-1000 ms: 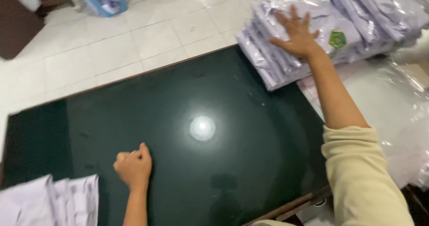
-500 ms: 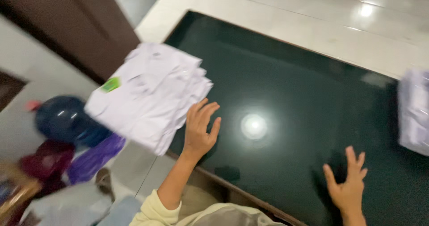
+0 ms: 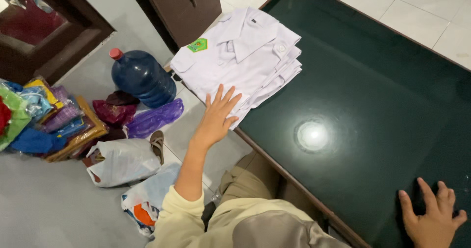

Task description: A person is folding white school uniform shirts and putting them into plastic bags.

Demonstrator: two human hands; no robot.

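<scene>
The shirts (image 3: pixel 240 57), stacked upper centre, overhang the counter (image 3: pixel 373 106) corner. The left hand (image 3: pixel 218 115) lies flat, fingers spread, gripping nothing; a nudge could topple them. The right hand (image 3: pixel 434 218) rests open.

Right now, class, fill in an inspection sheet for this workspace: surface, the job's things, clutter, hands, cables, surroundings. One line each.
Surface: dark green glass table, glossy, with a bright lamp reflection.
Job's things: stack of folded white shirts at the table's corner, collar up, a green badge on the top one.
Clutter: on the floor, a blue water jug, a white plastic bag, a purple bag, a sandal and a pile of wrapped colourful cloth.
Hands: left hand flat, fingers spread, on the near edge of the shirts; right hand flat on the table, holding nothing.
Cables: nothing seen.
Surroundings: dark wooden furniture, pale floor tiles.
</scene>
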